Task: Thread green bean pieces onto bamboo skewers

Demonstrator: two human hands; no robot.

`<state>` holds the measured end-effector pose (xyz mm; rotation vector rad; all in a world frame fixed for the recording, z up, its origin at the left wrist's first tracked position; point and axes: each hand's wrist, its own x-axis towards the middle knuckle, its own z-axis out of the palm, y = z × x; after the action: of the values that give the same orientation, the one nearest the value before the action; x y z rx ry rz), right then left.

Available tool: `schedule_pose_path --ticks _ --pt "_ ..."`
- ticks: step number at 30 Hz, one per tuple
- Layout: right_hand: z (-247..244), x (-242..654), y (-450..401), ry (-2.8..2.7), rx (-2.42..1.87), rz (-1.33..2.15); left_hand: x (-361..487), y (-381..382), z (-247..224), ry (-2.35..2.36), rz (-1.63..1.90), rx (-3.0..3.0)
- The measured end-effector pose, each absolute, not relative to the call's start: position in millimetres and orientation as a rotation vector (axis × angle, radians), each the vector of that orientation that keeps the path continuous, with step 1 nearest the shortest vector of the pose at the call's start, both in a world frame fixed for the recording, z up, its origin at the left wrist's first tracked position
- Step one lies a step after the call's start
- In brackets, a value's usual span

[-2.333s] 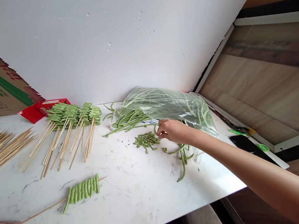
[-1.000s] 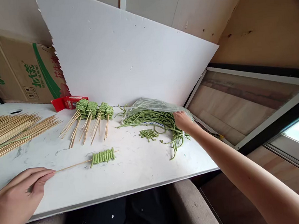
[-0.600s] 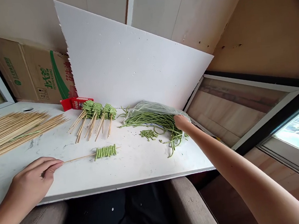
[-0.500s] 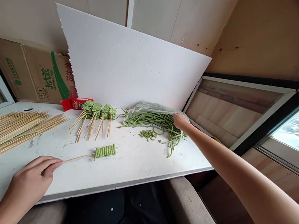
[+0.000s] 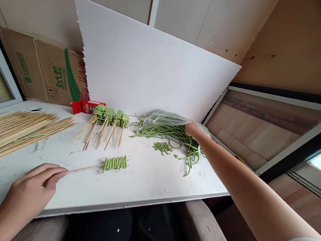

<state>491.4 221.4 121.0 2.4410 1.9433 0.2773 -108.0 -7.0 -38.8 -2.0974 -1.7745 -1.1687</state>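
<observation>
My left hand (image 5: 40, 183) pinches the bare end of a thin wooden skewer (image 5: 85, 168). Pieces of green bean (image 5: 115, 163) are threaded side by side near its far end, with the tip poking out on the right. At the right, my right hand (image 5: 191, 129) reaches into a clear plastic bag (image 5: 171, 116) of long green beans (image 5: 161, 130); its fingers are hidden among beans and plastic. A small heap of cut bean bits (image 5: 163, 147) lies in front of the bag, and several long beans (image 5: 191, 161) trail out onto the table.
Many bare skewers (image 5: 22, 130) are spread at the left. Finished bean skewers (image 5: 111, 117) are stacked at the back by a red box (image 5: 87, 106). Behind stand a cardboard box (image 5: 48, 74) and a white board (image 5: 151, 60). The white table's front edge (image 5: 134, 204) is close to me.
The camera view has shifted slightly, moving the scene a little to the right. My left hand still holds the skewer, and my right hand stays at the bag of beans.
</observation>
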Motion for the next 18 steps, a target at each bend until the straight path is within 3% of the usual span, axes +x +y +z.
schedule_pose_path --ticks 18 --pt "104 491 250 1.850 2.503 0.404 -97 -14 -17 -1.754 -1.189 -2.103"
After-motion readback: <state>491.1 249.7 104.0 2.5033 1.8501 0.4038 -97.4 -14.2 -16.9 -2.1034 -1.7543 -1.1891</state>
